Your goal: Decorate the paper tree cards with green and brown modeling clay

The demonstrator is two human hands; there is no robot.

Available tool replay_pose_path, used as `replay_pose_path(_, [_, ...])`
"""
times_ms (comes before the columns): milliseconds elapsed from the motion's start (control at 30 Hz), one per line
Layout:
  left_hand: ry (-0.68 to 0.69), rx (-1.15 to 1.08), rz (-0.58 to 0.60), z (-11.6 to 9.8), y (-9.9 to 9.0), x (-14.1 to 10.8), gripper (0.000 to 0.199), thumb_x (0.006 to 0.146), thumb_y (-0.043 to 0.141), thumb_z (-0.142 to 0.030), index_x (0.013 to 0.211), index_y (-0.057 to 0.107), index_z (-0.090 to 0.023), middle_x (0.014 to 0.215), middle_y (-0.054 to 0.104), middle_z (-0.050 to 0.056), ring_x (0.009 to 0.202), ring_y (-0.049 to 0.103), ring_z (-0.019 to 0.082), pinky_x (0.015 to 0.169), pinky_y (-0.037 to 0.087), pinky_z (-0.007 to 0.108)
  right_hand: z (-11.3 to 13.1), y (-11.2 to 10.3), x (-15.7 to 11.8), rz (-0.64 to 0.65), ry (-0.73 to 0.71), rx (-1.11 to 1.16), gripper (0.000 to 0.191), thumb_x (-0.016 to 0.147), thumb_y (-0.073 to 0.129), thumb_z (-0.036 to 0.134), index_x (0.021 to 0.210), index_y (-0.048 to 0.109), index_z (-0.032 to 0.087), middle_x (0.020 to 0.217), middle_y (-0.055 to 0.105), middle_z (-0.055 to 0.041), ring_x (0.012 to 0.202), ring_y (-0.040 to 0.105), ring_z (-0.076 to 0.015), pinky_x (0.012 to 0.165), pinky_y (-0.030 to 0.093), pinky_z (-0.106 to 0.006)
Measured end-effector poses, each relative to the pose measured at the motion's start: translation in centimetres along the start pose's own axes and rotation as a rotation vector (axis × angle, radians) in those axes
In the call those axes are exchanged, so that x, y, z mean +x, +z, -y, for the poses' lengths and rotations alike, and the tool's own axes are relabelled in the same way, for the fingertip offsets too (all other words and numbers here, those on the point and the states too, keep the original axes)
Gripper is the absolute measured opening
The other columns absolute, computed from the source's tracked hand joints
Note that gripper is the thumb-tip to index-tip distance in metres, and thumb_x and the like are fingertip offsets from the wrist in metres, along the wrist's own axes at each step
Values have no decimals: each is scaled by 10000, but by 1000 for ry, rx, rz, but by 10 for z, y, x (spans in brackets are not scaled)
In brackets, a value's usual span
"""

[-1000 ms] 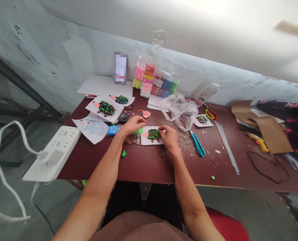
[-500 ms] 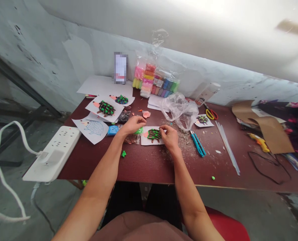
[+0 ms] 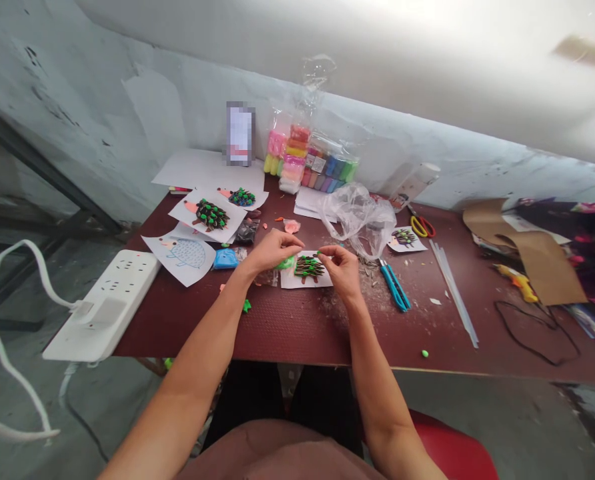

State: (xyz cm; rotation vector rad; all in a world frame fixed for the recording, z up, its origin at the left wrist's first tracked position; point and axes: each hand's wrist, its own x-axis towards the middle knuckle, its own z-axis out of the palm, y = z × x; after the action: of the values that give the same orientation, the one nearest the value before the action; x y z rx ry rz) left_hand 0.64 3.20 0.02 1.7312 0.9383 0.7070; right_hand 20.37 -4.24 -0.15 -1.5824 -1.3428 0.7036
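Pinching a soft-looking green dab, apparently, the right hand is hanging beside the hedgehog card in the head view; the left hand is curling over green clay, its grip unclear. Between the hands, the card is lying on the worktop, probably light and bendy, its spikes likely fragile; bare paper edges are offering the safest hold.

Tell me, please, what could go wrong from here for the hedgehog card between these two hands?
The right hand, close to the hedgehog's spines, might knock one loose. Pale crumbs beside the card could stick to it. The green lump near the front edge of the table might roll off.
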Motion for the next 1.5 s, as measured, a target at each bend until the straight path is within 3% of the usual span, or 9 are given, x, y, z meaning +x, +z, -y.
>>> replay_pose_path(67, [38, -15, 34, -5, 6, -2, 315, 807, 672, -281, 1058, 784, -126, 1009, 786, 91, 913, 703, 210, 852, 533, 308, 6, 5, -2, 58, -19, 47, 281, 759, 657, 428, 867, 734, 181, 778, 705, -26, 552, 482, -117, 538, 397, -252])
replay_pose_path(233, [37, -13, 126, -8, 9, -3, 260, 786, 648, -244, 949, 812, -125, 879, 791, 58, 792, 693, 189, 725, 518, 265, 17, 15, -6, 105, -15, 47, 269, 782, 643, 442, 865, 724, 199, 715, 671, -9, 543, 498, -125, 513, 397, -247])
replay_pose_path(367, [6, -12, 94, -7, 5, -1, 241, 766, 642, -214, 903, 821, -129, 821, 787, 52, 729, 676, 174, 665, 495, 249, 18, 15, -6, 43, -11, 86, 242, 783, 636, 425, 813, 706, 196, 681, 655, -5, 523, 495, -124, 500, 403, -249])
replay_pose_path(533, [25, 13, 51, -8, 2, -1, 238, 763, 645, -209, 897, 831, -143, 840, 798, 53, 775, 695, 187, 729, 515, 262, 15, 13, -6, 39, -8, 88, 222, 772, 655, 399, 813, 718, 191, 693, 671, -6, 520, 500, -113, 485, 398, -236])
replay_pose_path(967, [7, -54, 140, -11, 1, -3, 214, 755, 665, -197, 874, 824, -119, 759, 775, 48, 674, 651, 148, 640, 475, 223, 14, 14, -7, 96, -53, 122, 195, 771, 695, 369, 823, 763, 193, 732, 709, -7, 515, 490, -93, 478, 391, -221])
replay_pose_path(1167, [-9, -134, 146, -10, 2, -4, 249, 750, 683, -269, 878, 818, -104, 760, 770, 54, 641, 624, 133, 603, 449, 219, 13, 15, -8, 90, -13, 162, 249, 794, 694, 412, 865, 775, 188, 725, 721, -17, 485, 510, -99, 455, 402, -227])
replay_pose_path(1500, [-7, -198, 98, -10, 6, -2, 333, 740, 749, -383, 919, 825, -113, 803, 782, 69, 687, 653, 149, 644, 489, 238, 18, 15, -11, 19, -63, 104, 259, 805, 701, 398, 908, 796, 180, 735, 730, -23, 483, 508, -96, 477, 412, -238])
